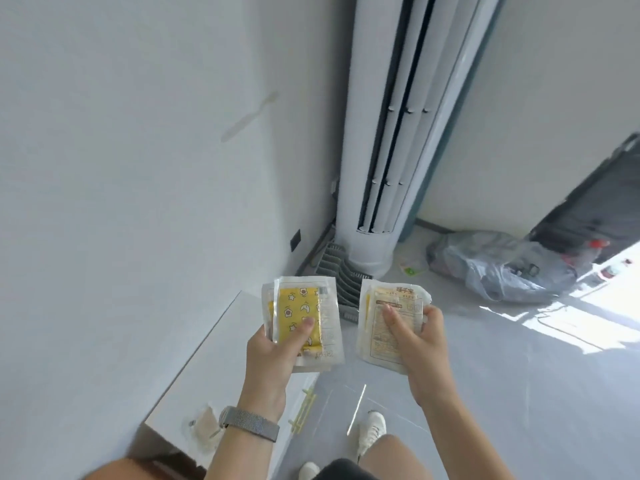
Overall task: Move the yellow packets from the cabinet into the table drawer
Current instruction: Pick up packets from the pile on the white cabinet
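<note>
- While the person stands on the grey floor (485,393), the left hand (273,351) holds a stack of yellow packets (300,317), its thumb pressed on the patterned top one, fingers curled beneath.
- Just beside it, the right hand (420,344) grips a second, paler stack (384,323), printed side up.
- Both stacks hang in the air beside a white worktop (207,362).
- Behind stands a tall white air conditioner (381,150).

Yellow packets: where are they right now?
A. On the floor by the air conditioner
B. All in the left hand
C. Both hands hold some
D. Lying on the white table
C: the left hand grips the patterned yellow packets and the right hand grips the pale packets, both above the floor.
</note>
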`<state>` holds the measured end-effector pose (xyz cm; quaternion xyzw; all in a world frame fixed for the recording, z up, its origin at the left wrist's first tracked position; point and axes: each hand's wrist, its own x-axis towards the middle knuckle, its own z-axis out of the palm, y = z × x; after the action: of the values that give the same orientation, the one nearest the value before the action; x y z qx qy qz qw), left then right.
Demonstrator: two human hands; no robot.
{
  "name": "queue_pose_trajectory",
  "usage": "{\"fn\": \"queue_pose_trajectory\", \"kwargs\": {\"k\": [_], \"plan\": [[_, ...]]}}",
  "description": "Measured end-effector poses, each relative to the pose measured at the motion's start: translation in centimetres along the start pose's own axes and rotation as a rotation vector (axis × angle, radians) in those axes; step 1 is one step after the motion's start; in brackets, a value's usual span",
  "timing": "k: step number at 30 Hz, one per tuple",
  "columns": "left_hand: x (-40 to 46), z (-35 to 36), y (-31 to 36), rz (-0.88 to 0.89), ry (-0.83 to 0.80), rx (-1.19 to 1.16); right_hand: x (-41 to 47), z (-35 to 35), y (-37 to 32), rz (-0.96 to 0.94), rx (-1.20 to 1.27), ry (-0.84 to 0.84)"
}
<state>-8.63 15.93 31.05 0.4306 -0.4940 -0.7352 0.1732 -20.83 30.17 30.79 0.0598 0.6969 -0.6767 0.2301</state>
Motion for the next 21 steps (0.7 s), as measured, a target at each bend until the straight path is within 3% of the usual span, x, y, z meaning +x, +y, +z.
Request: {"fn": "queue_pose_trajectory", "kwargs": {"k": [11, 21], "plan": [[-5.4, 16.4, -1.5, -0.008, -0.502, 0.166, -4.8, -18.5, -2.3, -0.096, 0.287, 0.466], [-16.0, 32.7, -9.4, -0.112, -0.836, 0.289, -10.6, -37.5, -1.3, -0.171, 0.334, 0.786]]}}
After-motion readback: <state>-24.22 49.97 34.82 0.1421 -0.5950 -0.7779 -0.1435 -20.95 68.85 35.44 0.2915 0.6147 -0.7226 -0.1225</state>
